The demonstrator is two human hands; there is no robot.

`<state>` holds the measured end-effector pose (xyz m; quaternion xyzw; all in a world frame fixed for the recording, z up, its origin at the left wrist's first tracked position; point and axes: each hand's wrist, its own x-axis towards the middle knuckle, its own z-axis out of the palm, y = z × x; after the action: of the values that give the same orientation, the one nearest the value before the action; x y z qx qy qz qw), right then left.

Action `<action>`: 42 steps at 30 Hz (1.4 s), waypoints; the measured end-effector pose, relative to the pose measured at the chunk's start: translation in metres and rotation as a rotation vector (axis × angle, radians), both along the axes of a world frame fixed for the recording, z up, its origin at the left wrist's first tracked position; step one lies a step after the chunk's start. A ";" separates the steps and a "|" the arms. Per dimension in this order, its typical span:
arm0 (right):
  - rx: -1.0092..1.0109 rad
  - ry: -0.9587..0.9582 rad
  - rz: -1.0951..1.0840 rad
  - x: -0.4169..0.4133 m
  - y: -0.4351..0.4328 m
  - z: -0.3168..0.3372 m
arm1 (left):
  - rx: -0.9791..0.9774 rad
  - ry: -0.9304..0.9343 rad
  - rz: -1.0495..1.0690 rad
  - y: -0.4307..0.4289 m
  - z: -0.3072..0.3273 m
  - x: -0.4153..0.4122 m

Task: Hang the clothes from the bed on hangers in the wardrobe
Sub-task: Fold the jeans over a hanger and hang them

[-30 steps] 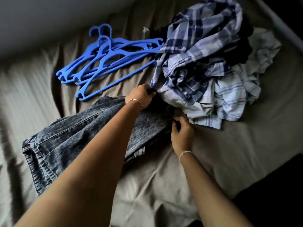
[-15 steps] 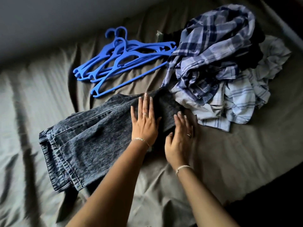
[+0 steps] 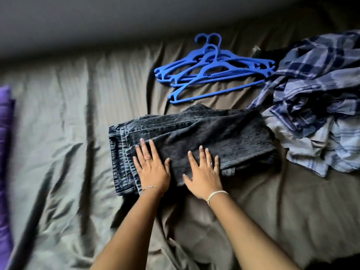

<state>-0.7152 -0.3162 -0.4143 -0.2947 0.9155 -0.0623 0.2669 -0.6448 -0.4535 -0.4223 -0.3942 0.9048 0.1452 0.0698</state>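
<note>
Dark acid-washed jeans point(image 3: 214, 133) lie folded flat across the middle of the bed. My left hand point(image 3: 151, 166) presses on their left part near the waistband, fingers straight and spread. My right hand point(image 3: 203, 170) lies flat on the near edge of the jeans, a little to the right. Several blue plastic hangers point(image 3: 210, 69) are stacked on the sheet just beyond the jeans. A heap of blue plaid shirts point(image 3: 315, 98) sits at the right, touching the jeans' right end.
The bed is covered by a wrinkled grey-brown sheet point(image 3: 78, 133). A purple cloth point(image 3: 4, 152) lies along the left edge. A pale wall point(image 3: 97, 26) runs behind the bed. A dark item point(image 3: 261, 52) peeks out behind the shirt heap.
Both hands let go of the jeans' end by the shirts, flattened out and slid left along the jeans. The jeans now lie folded shorter. The view has shifted left.
</note>
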 end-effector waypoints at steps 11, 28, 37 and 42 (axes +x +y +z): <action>-0.044 -0.027 0.111 0.078 -0.065 -0.006 | 0.336 0.442 0.644 -0.066 0.012 0.043; -0.498 -0.177 -0.199 0.057 -0.074 0.008 | 0.861 0.660 0.757 -0.104 -0.013 0.041; -1.167 -0.273 -1.479 0.014 -0.130 0.068 | 0.868 0.635 0.762 -0.096 -0.006 0.037; -0.991 -0.171 -0.669 0.056 -0.152 0.046 | 0.995 0.723 0.844 -0.097 0.006 0.030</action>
<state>-0.6592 -0.4683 -0.3679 -0.0738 0.7956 -0.5856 0.1364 -0.6145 -0.5504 -0.4164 -0.5577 0.4704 0.6726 -0.1238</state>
